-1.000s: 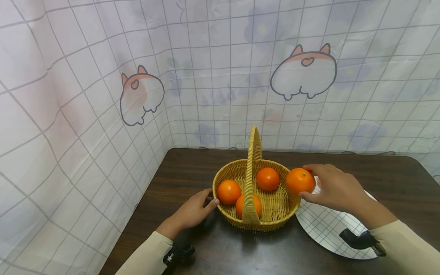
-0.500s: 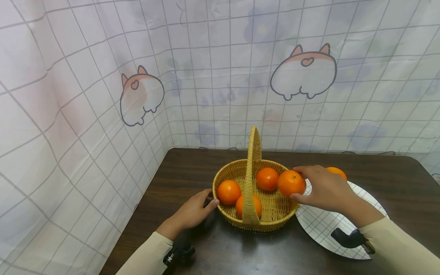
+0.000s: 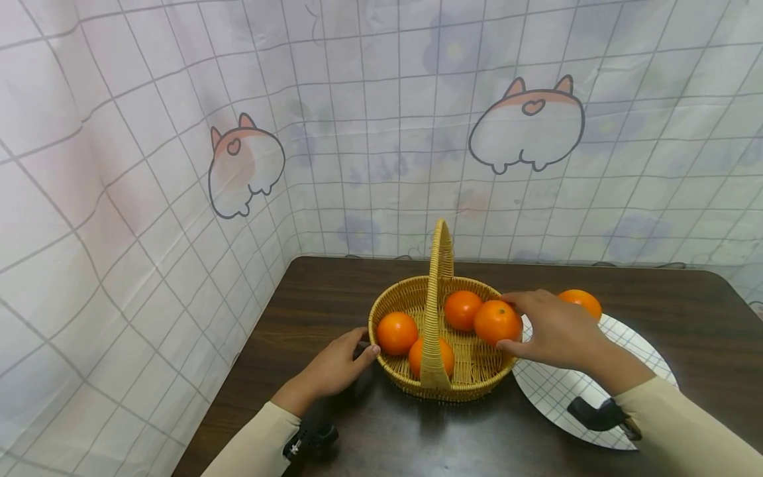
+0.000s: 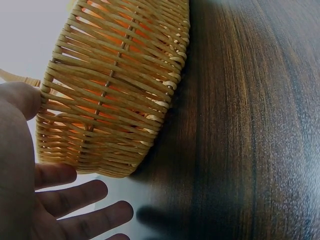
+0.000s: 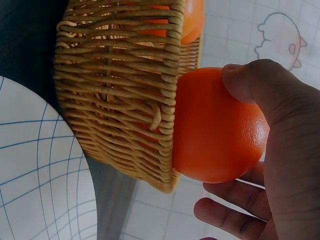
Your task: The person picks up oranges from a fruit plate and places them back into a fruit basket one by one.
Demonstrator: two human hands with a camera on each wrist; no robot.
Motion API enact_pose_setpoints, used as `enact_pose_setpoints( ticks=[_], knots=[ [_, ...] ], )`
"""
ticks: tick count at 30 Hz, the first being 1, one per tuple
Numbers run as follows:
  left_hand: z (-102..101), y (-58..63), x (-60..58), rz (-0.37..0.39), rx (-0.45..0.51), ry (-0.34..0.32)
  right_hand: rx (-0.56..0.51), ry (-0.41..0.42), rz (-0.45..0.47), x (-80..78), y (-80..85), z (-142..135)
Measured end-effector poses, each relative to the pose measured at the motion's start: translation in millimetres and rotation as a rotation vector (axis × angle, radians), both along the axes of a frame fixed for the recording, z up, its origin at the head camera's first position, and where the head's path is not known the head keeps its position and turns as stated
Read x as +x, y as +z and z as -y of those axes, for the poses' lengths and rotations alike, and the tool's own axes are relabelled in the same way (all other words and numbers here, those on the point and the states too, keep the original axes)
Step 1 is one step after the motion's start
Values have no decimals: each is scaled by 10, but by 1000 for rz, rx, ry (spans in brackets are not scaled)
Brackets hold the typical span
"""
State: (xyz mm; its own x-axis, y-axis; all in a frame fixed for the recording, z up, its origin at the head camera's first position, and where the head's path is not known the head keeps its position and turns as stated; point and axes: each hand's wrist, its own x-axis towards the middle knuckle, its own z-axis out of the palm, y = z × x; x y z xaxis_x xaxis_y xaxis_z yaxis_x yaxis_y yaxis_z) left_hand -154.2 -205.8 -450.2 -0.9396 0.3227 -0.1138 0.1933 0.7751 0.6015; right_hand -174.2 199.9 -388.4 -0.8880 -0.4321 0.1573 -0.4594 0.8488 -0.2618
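My right hand point(image 3: 560, 331) grips an orange point(image 3: 497, 322) between thumb and fingers. In the right wrist view this orange point(image 5: 215, 125) sits partly below the rim at the basket's right end. The yellow wicker basket point(image 3: 477, 391) has a tall arched handle and holds 3 other oranges: one at the left point(image 3: 397, 333), one partly behind the handle point(image 3: 444, 358), one at the back point(image 3: 462, 310). At the basket's left end rests my left hand point(image 3: 336, 364). The left wrist view shows its thumb point(image 4: 22, 97) at the rim, with its fairly straight fingers point(image 4: 82, 197) spread alongside.
A white plate point(image 3: 551, 384) with a grid pattern lies right of the basket, partly under my right forearm. One more orange point(image 3: 581, 303) shows at its far side, beyond my right hand. The dark wooden table point(image 3: 334, 285) ends against a patterned wall cloth point(image 3: 381, 165).
My right hand has moved left with its orange, from over the basket's right rim to just inside it, lowering slightly. The orange by the plate came into view. My left hand stays put.
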Motion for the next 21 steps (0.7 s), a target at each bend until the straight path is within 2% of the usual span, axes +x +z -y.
enact_pose_setpoints(
  ticks=[13,21],
  knots=[
    [28,-30,-1,-3,10,-8,-2,33,-3,33,-32,10],
    [41,-44,-3,-17,14,-21,-3,13,-19,53,-88,-107]
  ],
)
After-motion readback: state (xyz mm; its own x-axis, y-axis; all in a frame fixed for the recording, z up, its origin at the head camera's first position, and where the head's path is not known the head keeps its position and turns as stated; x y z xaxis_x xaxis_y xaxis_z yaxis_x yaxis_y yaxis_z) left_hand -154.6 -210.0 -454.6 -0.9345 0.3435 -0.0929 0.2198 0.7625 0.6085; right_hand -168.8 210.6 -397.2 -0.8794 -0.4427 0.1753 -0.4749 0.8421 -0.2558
